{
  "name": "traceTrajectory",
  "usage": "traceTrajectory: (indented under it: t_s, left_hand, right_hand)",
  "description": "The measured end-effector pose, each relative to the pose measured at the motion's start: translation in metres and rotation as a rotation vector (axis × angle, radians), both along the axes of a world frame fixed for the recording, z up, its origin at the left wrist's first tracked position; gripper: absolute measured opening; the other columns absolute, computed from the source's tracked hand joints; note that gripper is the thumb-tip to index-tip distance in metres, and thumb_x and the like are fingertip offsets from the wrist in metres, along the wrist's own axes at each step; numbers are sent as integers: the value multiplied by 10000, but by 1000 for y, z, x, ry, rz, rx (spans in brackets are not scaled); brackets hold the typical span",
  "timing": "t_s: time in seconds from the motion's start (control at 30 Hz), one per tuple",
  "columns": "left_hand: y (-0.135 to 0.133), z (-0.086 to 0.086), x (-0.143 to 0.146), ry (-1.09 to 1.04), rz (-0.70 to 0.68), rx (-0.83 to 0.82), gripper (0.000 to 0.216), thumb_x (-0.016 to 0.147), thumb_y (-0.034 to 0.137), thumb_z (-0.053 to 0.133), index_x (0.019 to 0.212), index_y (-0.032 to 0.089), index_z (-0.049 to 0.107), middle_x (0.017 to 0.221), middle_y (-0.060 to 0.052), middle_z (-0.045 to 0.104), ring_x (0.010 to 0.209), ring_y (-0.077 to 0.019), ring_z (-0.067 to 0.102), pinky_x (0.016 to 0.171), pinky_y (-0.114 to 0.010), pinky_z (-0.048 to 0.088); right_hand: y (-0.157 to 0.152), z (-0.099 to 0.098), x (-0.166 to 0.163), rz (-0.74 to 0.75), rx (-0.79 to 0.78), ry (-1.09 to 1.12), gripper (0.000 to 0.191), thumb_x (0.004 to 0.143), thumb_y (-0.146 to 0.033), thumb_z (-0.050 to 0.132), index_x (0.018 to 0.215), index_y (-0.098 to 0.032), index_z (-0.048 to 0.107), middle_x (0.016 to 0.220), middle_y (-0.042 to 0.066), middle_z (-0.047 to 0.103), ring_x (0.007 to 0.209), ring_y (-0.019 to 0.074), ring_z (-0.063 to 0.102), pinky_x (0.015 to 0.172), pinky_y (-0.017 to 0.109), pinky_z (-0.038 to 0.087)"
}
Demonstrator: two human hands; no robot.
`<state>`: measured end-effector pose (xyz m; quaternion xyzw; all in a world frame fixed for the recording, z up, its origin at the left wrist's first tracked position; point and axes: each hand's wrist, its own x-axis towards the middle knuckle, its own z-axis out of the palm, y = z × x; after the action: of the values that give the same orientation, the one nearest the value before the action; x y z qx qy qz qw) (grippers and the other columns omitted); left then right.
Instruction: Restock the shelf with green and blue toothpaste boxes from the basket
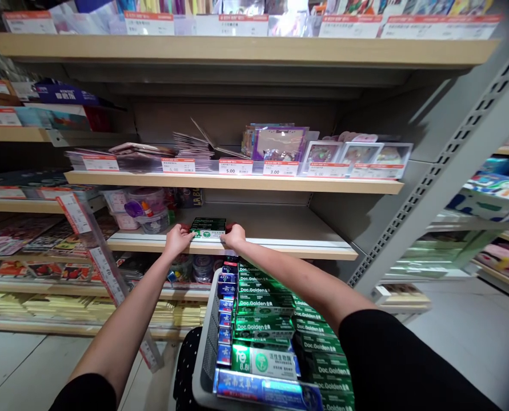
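A small stack of green and white toothpaste boxes rests near the front edge of the middle-low shelf. My left hand is closed on the left end of the stack, and my right hand grips its right end. Below my right forearm is a grey basket, filled with rows of green toothpaste boxes marked Doc.Golden. Blue boxes line its left side, and a long blue box lies across the near end.
Clear round tubs stand left of the stack. Above, a shelf edge carries price tags, booklets and framed items. A slanted label strip juts out at left; a slotted metal upright rises at right.
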<state>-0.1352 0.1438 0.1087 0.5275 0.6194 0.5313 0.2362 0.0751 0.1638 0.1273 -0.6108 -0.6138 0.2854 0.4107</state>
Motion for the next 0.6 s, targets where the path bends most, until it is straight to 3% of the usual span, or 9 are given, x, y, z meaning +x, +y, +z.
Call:
traceTrajectory:
  t_s: [0.2,0.3,0.47,0.6]
  left_hand:
    - [-14,6,9,-174,-40,31,333,591,221,766,846,168,560,861,-61,690,925,-206,674,881,-354,527]
    - [-35,5,14,-219,-11,106,334,630,233,734,916,159,577,983,-95,685,1010,-216,657,964,-389,493]
    - [-102,-5,38,-191,-32,256,353,719,329,694,1017,164,605,1105,-115,661,1057,-226,638,993,-402,481]
    - [-166,-19,76,-139,-61,229,339,775,363,666,1065,193,619,1110,-96,669,1034,-219,644,949,-377,506]
  right_hand:
    - [-12,17,16,74,-136,171,366,556,-188,838,814,-192,579,882,59,677,802,211,660,700,343,578]
    - [-29,24,43,130,-63,246,392,597,-204,822,902,-184,577,986,69,672,891,197,660,792,362,575]
    - [-90,30,107,274,204,422,376,697,-245,754,1026,-186,580,1107,79,649,1064,185,629,970,364,508]
    - [-153,21,147,142,373,533,321,778,-323,692,1055,-213,574,1162,88,629,1127,202,600,1005,390,487]
